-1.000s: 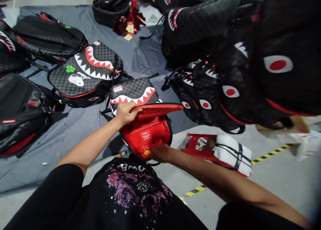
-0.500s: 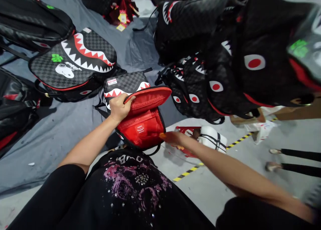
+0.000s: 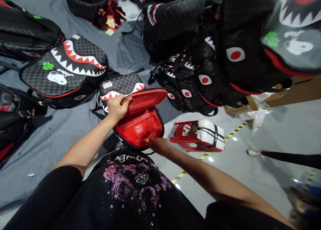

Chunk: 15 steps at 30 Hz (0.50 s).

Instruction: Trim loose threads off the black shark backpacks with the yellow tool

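An open backpack (image 3: 137, 123) with a grey checkered shark-mouth front and red lining rests against my lap. My left hand (image 3: 117, 106) is closed on the edge of its lifted red flap and holds it open. My right hand (image 3: 155, 143) reaches into the lower edge of the red interior. Its fingers are bunched, with a small yellow-orange bit at the fingertips; what it is I cannot make out.
A large shark-mouth backpack (image 3: 65, 72) lies on the grey blanket (image 3: 62, 129) to the left, among other black bags. A tall heap of shark backpacks (image 3: 225, 56) fills the right. A red stool (image 3: 190, 136) with white padding lies tipped on the floor. Another person's foot (image 3: 253, 153) is at right.
My right hand went out to the right of the bag and has come back to the lower edge of the red lining. The left hand keeps its hold on the flap. The view swung right.
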Each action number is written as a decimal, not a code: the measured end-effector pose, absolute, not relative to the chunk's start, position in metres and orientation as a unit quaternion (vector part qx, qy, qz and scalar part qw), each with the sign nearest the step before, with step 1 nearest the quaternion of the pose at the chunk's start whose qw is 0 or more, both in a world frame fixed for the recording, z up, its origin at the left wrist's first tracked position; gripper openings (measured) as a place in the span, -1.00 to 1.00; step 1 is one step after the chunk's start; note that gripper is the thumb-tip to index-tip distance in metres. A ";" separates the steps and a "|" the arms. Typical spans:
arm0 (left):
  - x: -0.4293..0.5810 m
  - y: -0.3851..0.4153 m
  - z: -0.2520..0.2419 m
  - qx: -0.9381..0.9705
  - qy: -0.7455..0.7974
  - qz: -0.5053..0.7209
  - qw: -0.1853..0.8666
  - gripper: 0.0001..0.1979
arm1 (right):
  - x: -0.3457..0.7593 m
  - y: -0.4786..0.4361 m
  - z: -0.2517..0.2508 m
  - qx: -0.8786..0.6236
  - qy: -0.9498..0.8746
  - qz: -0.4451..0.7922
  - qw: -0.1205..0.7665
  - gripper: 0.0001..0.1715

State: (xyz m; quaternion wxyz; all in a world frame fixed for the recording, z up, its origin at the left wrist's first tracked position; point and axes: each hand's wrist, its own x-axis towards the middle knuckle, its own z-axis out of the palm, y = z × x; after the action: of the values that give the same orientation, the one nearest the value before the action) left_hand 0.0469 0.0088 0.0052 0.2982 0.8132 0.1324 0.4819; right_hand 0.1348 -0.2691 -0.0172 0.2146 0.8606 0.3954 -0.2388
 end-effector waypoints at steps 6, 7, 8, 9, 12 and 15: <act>0.052 0.007 0.007 0.791 0.135 0.498 0.329 -0.46 | 0.118 -0.251 -0.054 0.889 0.383 -0.180 0.174 -0.59; 0.053 0.006 0.006 0.787 0.134 0.500 0.335 -0.46 | 0.114 -0.245 -0.062 0.889 0.393 -0.175 0.156 -0.57; 0.054 0.006 0.006 0.786 0.134 0.499 0.340 -0.46 | 0.111 -0.239 -0.071 0.891 0.397 -0.168 0.140 -0.56; 0.054 0.006 0.005 0.785 0.133 0.498 0.344 -0.45 | 0.109 -0.233 -0.079 0.898 0.390 -0.159 0.127 -0.55; 0.053 0.007 0.002 0.779 0.146 0.498 0.352 -0.44 | 0.104 -0.222 -0.100 0.927 0.335 -0.133 0.103 -0.49; 0.052 0.009 -0.001 0.773 0.163 0.503 0.352 -0.43 | 0.105 -0.222 -0.110 0.932 0.329 -0.131 0.074 -0.49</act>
State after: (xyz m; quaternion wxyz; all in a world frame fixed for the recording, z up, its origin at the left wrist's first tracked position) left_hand 0.0517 0.0087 -0.0010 0.3518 0.7728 0.1627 0.5026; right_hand 0.1045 -0.2223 -0.1100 0.0735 0.9322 0.3292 -0.1313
